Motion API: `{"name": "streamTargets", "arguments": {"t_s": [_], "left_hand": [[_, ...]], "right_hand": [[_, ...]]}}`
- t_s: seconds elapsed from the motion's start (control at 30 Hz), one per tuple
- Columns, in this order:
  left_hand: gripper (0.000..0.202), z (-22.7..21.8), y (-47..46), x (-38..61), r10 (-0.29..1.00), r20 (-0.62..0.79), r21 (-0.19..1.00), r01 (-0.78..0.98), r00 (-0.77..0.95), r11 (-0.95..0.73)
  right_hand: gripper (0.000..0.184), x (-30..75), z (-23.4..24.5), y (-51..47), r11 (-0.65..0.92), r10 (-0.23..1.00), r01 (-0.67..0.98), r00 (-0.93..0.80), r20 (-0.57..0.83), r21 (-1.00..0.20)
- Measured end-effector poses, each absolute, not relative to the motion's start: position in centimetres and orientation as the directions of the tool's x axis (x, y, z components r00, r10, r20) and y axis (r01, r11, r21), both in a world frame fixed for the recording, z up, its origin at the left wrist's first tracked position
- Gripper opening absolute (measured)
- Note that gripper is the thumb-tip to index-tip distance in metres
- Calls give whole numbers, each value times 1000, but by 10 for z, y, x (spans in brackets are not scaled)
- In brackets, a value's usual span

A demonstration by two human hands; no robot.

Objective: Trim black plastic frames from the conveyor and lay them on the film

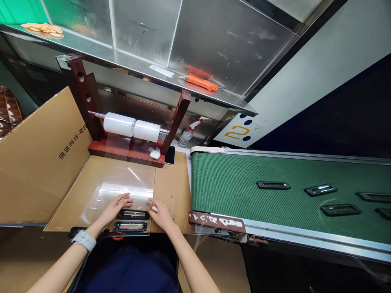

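Note:
A sheet of clear plastic film (pixel 114 189) comes down from the white rolls (pixel 119 124) and lies over the cardboard in front of me. My left hand (pixel 115 208) rests on the film with its fingers stretched to the right. At the film's right edge, my right hand (pixel 160 213) has its fingers bent together on it; something small and white shows at those fingers. Just below and between the hands lies a black rectangular frame (pixel 133 214) with a long slot. A second black frame (pixel 130 226) sits nearer to me, by the cardboard's front edge.
A dark red wooden stand (pixel 126 152) carries the rolls. To the right, a green conveyor belt (pixel 226 183) bears several black frames. A cardboard flap (pixel 39 162) rises at left. Behind are a spray bottle (pixel 185 137), a phone (pixel 170 155) and orange-handled cutters (pixel 201 82) on a metal shelf.

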State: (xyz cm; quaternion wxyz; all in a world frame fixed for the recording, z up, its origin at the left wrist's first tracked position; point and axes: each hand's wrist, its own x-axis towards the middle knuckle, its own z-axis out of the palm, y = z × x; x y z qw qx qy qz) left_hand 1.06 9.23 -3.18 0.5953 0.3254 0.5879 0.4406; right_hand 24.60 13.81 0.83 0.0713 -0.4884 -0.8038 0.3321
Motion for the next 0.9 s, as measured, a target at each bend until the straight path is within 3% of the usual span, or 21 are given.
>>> {"name": "streamTargets", "arguments": {"t_s": [0.2,0.33,0.5,0.7,0.9], "left_hand": [[51,-30,86,2,924,-238,969,-9,-301,247],[45,-34,53,3,939,-170,962,159,-298,224],[41,-49,21,7,936,-195,913,294,-292,282],[32,-63,26,13,927,-231,888,325,-297,325],[22,-62,31,15,911,-329,853,335,-250,400]], "right_hand": [[39,252,6,128,383,739,664,-638,-218,-643],[36,249,3,130,380,735,676,-635,-237,-631],[34,247,-2,134,345,748,662,-622,-231,-666],[24,252,-13,135,262,770,618,-597,-226,-741],[28,257,-21,138,149,800,585,-546,-251,-797]]}}
